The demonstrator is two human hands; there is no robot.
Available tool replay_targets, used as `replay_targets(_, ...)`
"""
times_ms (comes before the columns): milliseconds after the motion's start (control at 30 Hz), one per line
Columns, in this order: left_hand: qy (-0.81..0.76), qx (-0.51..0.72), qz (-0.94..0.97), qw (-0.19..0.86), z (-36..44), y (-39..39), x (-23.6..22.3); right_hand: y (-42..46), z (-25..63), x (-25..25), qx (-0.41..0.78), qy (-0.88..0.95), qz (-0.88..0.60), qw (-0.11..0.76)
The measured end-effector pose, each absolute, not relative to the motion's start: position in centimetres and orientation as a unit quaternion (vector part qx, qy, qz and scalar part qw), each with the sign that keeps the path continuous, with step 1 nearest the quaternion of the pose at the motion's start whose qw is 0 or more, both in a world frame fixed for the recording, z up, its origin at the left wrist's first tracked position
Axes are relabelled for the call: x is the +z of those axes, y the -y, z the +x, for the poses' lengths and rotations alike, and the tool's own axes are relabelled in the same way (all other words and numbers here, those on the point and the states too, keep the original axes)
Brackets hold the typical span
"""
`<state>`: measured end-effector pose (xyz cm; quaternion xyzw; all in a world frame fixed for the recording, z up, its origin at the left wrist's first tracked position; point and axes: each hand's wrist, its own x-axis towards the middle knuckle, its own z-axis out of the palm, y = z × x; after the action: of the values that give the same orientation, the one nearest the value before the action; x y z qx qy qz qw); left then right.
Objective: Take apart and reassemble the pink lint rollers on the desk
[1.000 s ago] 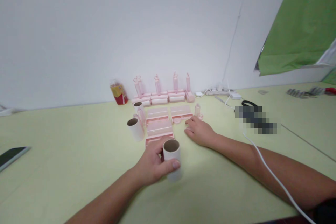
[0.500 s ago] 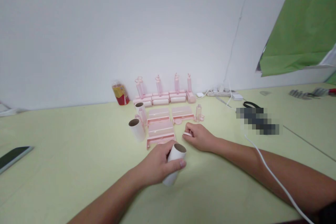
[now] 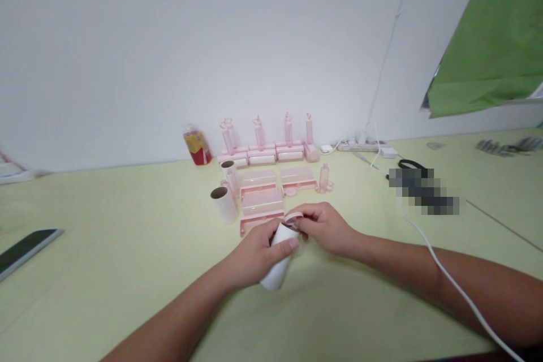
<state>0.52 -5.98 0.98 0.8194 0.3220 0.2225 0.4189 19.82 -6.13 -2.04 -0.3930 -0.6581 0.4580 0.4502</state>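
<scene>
My left hand (image 3: 258, 253) is wrapped round a white roll with a brown hollow core (image 3: 275, 268), which tilts with its top end to the right. Between the fingertips of my right hand (image 3: 324, 228) is a round pink cap (image 3: 294, 218), held at the open top end of the roll. Just beyond my hands lie pink cases with clear lids (image 3: 262, 203). Two more white rolls stand to their left, the nearer roll (image 3: 224, 205) being upright. On the right of the cases is a small pink handle piece (image 3: 324, 179).
Along the wall stand several pink lint rollers (image 3: 262, 156) with upright handles. A red and yellow packet (image 3: 197, 145) is left of them. A power strip (image 3: 360, 147), a white cable (image 3: 445, 280) and a blurred dark object (image 3: 424, 189) lie right. A phone (image 3: 27, 249) is far left.
My right hand has picked up a round pink cap near the cases and brought it left to the roll's end. My left hand has tilted the roll to the right.
</scene>
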Motion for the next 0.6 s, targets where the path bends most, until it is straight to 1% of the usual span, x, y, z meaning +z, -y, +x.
replay_targets(133, -0.317, 0.231, 0.816, 0.424, 0.6, 5.9, 0.6, 6.4, 20.2, -2.0, 0.264, 0.766, -0.368, 0.455)
replay_targets(233, -0.315, 0.235, 0.811, 0.434, 0.6, 5.8, 0.3, 6.5, 20.5, -1.9, 0.185, 0.822, -0.346, 0.412)
replay_targets(400, -0.313, 0.231, 0.789, 0.475, 0.5, 5.6, 0.1, 6.5, 20.9, -1.1, 0.177, 0.876, -0.283, 0.349)
replay_targets(500, -0.310, 0.248, 0.768, 0.503, 0.4, 5.6, 0.1, 6.4, 21.2, -0.7, 0.183, 0.879, -0.270, 0.348)
replay_targets(600, -0.318, 0.272, 0.732, 0.538, 0.4, 5.7, 0.0, 6.4, 21.4, -0.9, 0.188, 0.868, -0.276, 0.367)
